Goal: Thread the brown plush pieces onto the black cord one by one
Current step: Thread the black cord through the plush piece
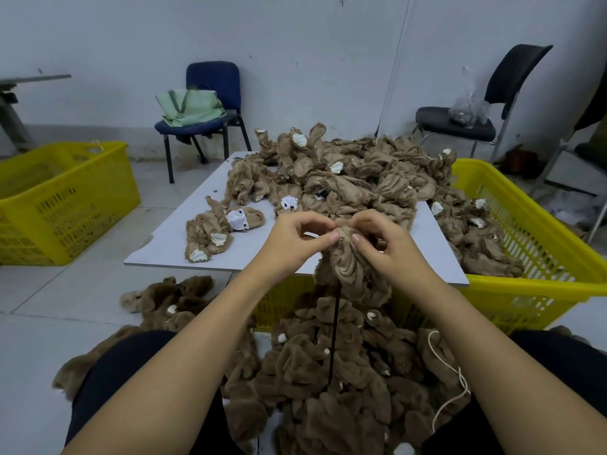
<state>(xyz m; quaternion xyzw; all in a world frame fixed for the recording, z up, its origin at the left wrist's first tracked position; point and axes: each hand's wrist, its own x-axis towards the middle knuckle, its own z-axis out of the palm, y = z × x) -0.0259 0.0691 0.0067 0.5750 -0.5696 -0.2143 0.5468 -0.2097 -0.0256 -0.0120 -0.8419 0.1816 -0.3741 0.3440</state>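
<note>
A brown plush piece hangs in front of me over the near edge of the grey table. My left hand pinches its top from the left. My right hand pinches it from the right, fingertips almost meeting. A black cord drops straight down from under the piece into a bunch of threaded brown plush pieces between my knees. Its upper end is hidden inside the held piece. A big heap of loose plush pieces covers the far half of the table.
A yellow crate with more plush pieces stands to the right, partly under the table. Another yellow crate sits on the floor at left. A blue chair with a green bag and a black chair stand by the wall. A white string lies on the lap pile.
</note>
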